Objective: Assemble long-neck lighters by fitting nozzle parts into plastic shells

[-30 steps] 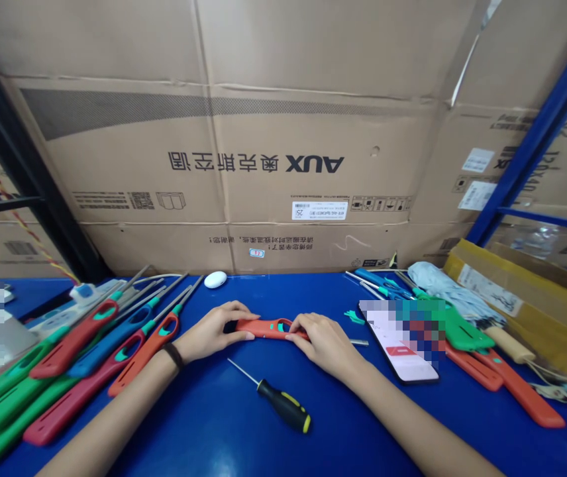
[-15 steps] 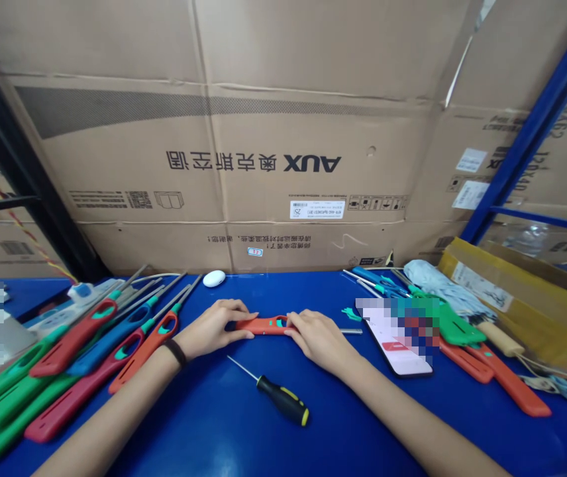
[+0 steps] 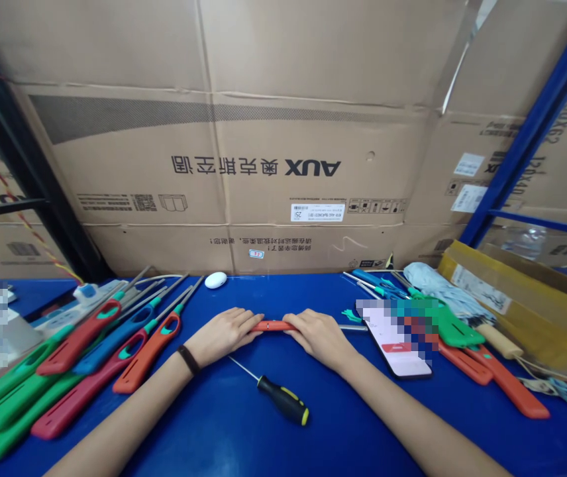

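Both my hands are on an orange plastic lighter handle (image 3: pixel 273 325), which sits edge-on at the middle of the blue table (image 3: pixel 283 424). My left hand (image 3: pixel 224 333) grips its left end, and my right hand (image 3: pixel 317 338) grips its right end. Their fingertips nearly meet, leaving only a short length of orange showing. A black-and-yellow screwdriver (image 3: pixel 283 400) lies just below my hands, touching neither. A thin metal rod (image 3: pixel 353 327) lies just right of my right hand.
Several long red, orange, blue and green utility lighters (image 3: pixel 79 371) lie fanned out at the left, beside a power strip (image 3: pixel 82 298). A phone (image 3: pixel 397 341) lies to the right, with more green and orange handles (image 3: pixel 507 384) beyond it. Cardboard boxes (image 3: pixel 263 132) stand behind.
The orange handle has rolled from lying flat with its opening visible to standing edge-on. My hands have closed in around it, and the view has shifted slightly.
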Tool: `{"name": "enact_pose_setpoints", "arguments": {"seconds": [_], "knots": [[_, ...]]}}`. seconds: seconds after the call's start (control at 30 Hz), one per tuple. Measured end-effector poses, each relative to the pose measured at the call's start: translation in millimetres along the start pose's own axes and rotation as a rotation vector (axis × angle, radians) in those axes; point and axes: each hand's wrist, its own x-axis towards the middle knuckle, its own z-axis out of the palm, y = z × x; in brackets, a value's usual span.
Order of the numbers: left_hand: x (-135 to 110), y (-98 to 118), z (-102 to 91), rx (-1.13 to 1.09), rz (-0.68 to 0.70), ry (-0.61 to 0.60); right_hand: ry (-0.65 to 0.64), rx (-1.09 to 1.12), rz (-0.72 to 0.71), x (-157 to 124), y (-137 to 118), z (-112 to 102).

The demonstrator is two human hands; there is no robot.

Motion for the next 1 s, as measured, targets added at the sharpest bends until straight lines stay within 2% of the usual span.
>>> {"name": "enact_pose_setpoints", "arguments": {"seconds": [0.3,0.43,0.53,0.63,0.7,0.77,0.87,0.9,1.0], "knots": [[4,10,-11.0,-0.05,0.003,0.054,0.152,0.202,-0.036,1,3,12],[6,9,-14.0,-0.089,-0.015,0.108,0.263,0.251,-0.055,2,5,2],[7,9,-16.7,-0.236,-0.175,0.168,0.457,0.272,0.002,0,3,-18],[10,10,-22.2,-0.542,-0.468,0.234,0.602,0.376,0.115,-2,-2,-30],[14,13,-26.2,-0.818,-0.641,0.227,0.534,0.559,0.237,0,-4,-28],[19,20,-28.3,-1.096,-0.725,0.142,0.347,0.83,0.346,3,-5,-19],[24,35,-26.4,-1.387,-0.722,-0.055,0.001,1.251,0.43,7,-8,-5],[25,40,-25.2,-1.449,-0.71,-0.119,-0.064,1.333,0.447,7,-9,-2],[26,54,-23.8,-1.573,-0.657,-0.265,-0.103,1.419,0.505,7,-14,-2]]}}
